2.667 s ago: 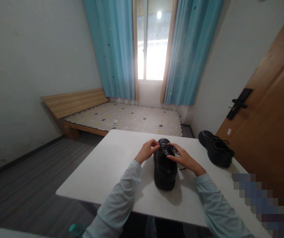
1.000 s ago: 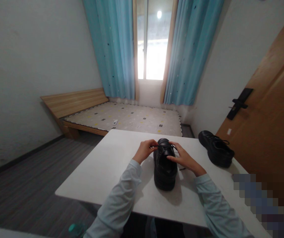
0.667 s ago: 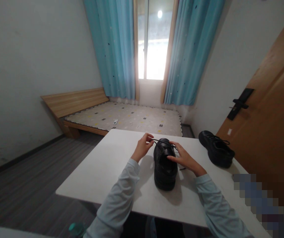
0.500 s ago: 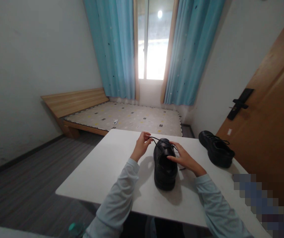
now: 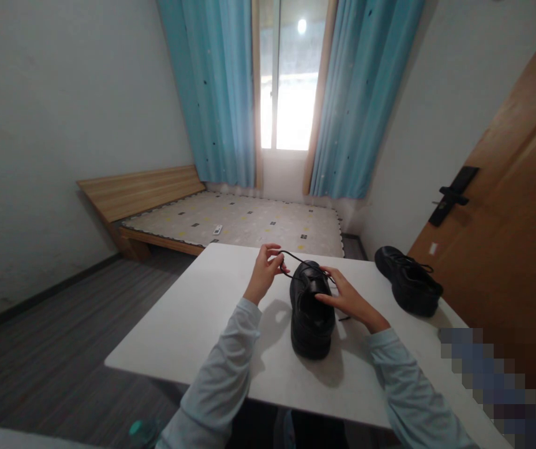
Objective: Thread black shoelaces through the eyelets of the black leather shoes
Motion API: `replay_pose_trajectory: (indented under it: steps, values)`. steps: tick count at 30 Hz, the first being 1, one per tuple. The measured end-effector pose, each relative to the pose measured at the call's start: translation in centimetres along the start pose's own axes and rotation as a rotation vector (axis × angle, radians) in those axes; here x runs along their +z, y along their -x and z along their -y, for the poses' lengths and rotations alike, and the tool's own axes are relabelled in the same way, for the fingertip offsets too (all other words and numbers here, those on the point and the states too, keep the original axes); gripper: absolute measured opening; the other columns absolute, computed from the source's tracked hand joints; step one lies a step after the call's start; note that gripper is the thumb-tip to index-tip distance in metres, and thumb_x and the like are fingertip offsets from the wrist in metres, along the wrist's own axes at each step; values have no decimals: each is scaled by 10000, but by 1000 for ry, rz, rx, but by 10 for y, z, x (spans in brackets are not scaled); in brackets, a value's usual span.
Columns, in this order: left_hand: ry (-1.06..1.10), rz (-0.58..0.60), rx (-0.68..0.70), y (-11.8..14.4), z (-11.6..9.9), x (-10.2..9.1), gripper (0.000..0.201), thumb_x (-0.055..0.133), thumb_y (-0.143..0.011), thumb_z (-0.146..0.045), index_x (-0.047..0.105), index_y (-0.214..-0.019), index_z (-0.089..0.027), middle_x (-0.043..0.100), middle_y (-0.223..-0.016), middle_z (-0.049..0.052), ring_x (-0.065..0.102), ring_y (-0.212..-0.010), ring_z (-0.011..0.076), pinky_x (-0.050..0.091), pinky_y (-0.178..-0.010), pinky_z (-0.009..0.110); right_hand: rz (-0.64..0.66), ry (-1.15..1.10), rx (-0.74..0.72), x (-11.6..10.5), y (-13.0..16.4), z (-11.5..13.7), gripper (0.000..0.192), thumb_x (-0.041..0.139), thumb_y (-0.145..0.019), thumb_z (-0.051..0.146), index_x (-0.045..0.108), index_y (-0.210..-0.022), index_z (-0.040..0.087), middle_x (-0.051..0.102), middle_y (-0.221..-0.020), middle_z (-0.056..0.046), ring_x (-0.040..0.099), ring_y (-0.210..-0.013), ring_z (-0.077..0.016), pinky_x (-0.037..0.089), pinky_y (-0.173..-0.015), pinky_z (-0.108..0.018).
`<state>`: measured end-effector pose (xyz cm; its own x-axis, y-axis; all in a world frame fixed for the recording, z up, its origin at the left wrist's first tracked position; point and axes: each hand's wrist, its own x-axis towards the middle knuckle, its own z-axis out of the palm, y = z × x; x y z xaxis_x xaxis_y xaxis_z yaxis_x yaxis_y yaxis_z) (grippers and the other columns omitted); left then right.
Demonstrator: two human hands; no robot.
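A black lace-up shoe (image 5: 312,324) stands on the white table (image 5: 193,318), heel toward me and toe pointing away. To its left, my left hand (image 5: 264,269) is closed on a black shoelace (image 5: 290,254), which runs in a loop from the fingers to the top of the shoe. My right hand (image 5: 345,295) rests on the shoe's right side, thumb over the opening by the tongue and fingers around the lace area. Its fingertips are partly hidden, but it grips the shoe. A loose lace end shows on the table beneath the right hand.
A second black shoe (image 5: 408,280) stands at the table's right edge, near the wooden door (image 5: 497,206). Beyond the table is a bed (image 5: 249,218) with a small white object (image 5: 218,230) on it. A green-capped bottle (image 5: 142,430) is low at the left.
My left hand has shifted slightly left and up, drawing the lace into a wider loop. My right hand and the shoe stay in place.
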<state>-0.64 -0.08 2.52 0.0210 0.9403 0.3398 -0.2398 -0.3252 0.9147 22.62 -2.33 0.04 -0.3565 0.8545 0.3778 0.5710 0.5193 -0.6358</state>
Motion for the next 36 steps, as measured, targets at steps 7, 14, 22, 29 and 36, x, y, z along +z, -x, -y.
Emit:
replay_pose_trajectory:
  steps: [7,14,22,29,36]
  values:
    - [-126,-25,89,-4,5,-4,325,641,-750,-334,478,-980,-171,501,-792,-23,510,-519,38,419,-443,162,3,-2,-10,1,0,-2,663,649,-730,487,413,-1297,237,482,-1294,-102,441,-1226,-268,334,-1058,-455]
    - [-192,-81,95,-6,4,-6,311,651,-734,-312,503,-967,-169,536,-784,-9,502,-557,56,395,-484,170,-4,-1,-4,0,0,1,662,649,-727,489,422,-1294,235,488,-1292,-104,447,-1224,-271,339,-1051,-459]
    - [-352,-199,208,-7,3,-10,246,645,-753,-304,565,-947,-176,602,-811,22,561,-695,110,426,-612,214,1,-5,7,0,0,1,660,651,-727,487,419,-1291,233,487,-1299,-108,444,-1229,-274,332,-1059,-462]
    - [-365,-204,236,-6,0,-8,223,642,-757,-305,580,-932,-181,619,-823,24,587,-737,122,436,-654,229,6,-4,10,-1,-1,2,657,652,-724,489,422,-1282,230,489,-1293,-110,447,-1228,-274,334,-1058,-462]
    - [-352,-40,246,0,-2,5,204,626,-769,-247,581,-957,-181,651,-829,34,629,-806,143,480,-745,267,-26,17,14,0,-2,6,682,650,-718,512,421,-1286,210,495,-1289,-124,453,-1219,-284,341,-1054,-456]
